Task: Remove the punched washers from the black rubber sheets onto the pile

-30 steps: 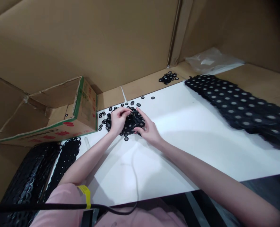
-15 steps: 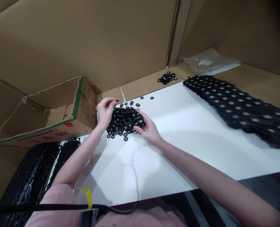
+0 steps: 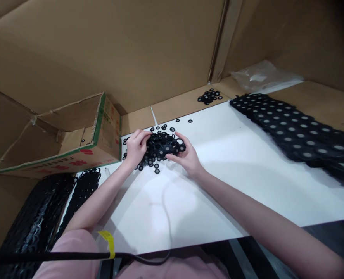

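Note:
A small black perforated sheet of joined rings point(image 3: 160, 147) is held between both hands over the white table point(image 3: 232, 174). My left hand point(image 3: 135, 147) grips its left edge with curled fingers. My right hand point(image 3: 186, 155) pinches its right edge. Several loose black rings point(image 3: 156, 168) lie scattered on the table around and under the sheet.
A long stack of black perforated sheets point(image 3: 299, 135) lies at the right. More black sheets point(image 3: 44, 217) pile up at the lower left. An open cardboard box point(image 3: 73, 135) lies on its side at the left. A little heap of rings point(image 3: 209, 97) and a plastic bag point(image 3: 261, 75) sit at the back. A black cable point(image 3: 73, 255) crosses the bottom.
My left hand reached out to the left towards the box, then came back onto the sheet's left edge. The right hand stayed on the sheet.

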### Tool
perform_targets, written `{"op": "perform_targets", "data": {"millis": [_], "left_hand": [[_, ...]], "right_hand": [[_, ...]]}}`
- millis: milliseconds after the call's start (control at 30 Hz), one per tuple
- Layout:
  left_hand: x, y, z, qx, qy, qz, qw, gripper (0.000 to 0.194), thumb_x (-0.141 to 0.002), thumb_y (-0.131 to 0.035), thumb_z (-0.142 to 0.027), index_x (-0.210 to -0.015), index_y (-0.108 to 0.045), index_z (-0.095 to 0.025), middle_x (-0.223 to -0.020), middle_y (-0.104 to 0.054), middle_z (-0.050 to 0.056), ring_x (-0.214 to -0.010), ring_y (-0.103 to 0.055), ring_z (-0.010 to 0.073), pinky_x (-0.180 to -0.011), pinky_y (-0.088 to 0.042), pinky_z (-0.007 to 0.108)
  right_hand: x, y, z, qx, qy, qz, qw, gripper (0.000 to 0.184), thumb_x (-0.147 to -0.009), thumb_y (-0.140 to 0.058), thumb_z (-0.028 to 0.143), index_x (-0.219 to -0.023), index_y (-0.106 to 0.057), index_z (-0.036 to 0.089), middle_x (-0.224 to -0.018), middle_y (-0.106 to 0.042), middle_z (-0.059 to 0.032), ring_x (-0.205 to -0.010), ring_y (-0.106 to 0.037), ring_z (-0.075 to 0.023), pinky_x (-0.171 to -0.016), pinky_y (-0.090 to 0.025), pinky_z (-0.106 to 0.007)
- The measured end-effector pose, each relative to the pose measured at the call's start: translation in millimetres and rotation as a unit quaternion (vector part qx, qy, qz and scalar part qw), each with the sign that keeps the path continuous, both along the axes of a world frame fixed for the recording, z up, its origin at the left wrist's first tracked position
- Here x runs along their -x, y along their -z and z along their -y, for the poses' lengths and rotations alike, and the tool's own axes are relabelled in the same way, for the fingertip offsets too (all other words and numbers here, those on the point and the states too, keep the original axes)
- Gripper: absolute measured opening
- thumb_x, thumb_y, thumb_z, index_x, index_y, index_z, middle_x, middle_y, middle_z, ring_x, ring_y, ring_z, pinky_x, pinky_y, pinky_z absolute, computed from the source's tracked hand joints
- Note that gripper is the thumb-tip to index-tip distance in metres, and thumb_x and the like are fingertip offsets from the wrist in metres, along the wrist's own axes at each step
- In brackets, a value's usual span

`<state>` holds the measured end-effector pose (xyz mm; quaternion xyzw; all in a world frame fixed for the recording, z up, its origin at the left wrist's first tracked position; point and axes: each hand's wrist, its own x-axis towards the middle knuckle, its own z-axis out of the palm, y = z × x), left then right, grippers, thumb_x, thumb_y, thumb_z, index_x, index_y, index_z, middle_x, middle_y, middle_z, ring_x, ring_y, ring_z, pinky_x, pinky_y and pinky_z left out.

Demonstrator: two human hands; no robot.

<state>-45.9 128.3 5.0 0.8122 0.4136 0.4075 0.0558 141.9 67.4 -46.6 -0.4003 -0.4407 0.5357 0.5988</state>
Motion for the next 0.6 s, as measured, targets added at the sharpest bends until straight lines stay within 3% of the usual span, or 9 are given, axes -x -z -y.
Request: {"op": "perform_targets", "data": {"millis": [200, 400, 600], "left_hand": [[-19, -1.5, 33, -0.009, 0.113, -0.041, 0.993, 0.016, -0.09, -0.061, -0.027, -0.1, -0.067, -0.017, -0.086, -0.066, 0.007, -0.082, -0.06, 0.019, -0.075, -0.048, 0.031], [-28, 13.4, 38, 0.006, 0.098, -0.062, 0.993, 0.017, -0.092, -0.058, -0.028, -0.099, -0.066, -0.016, -0.087, -0.065, 0.007, -0.082, -0.06, 0.0189, -0.074, -0.048, 0.03], [-28, 17.3, 38, 0.015, 0.097, -0.109, 0.989, 0.024, -0.096, -0.045, -0.026, -0.087, -0.066, -0.017, -0.079, -0.067, 0.007, -0.072, -0.059, 0.019, -0.069, -0.043, 0.032]], "right_hand": [[0, -0.6, 0, -0.006, -0.022, 0.001, 1.0, 0.091, -0.066, -0.079, 0.045, -0.142, -0.034, 0.022, -0.144, -0.049, -0.015, -0.12, -0.059, -0.0303, -0.1, -0.052, -0.046], [1, 8.1, 0, -0.074, -0.024, 0.064, 0.995, 0.081, -0.075, -0.071, 0.04, -0.145, -0.035, 0.022, -0.149, -0.043, -0.0142, -0.134, -0.046, -0.0306, -0.104, -0.048, -0.045], [2, 7.6, 5, -0.075, -0.006, 0.159, 0.984, 0.082, -0.075, -0.069, 0.036, -0.148, -0.034, 0.026, -0.156, -0.036, -0.0055, -0.14, -0.037, -0.0332, -0.112, -0.041, -0.047]]}}
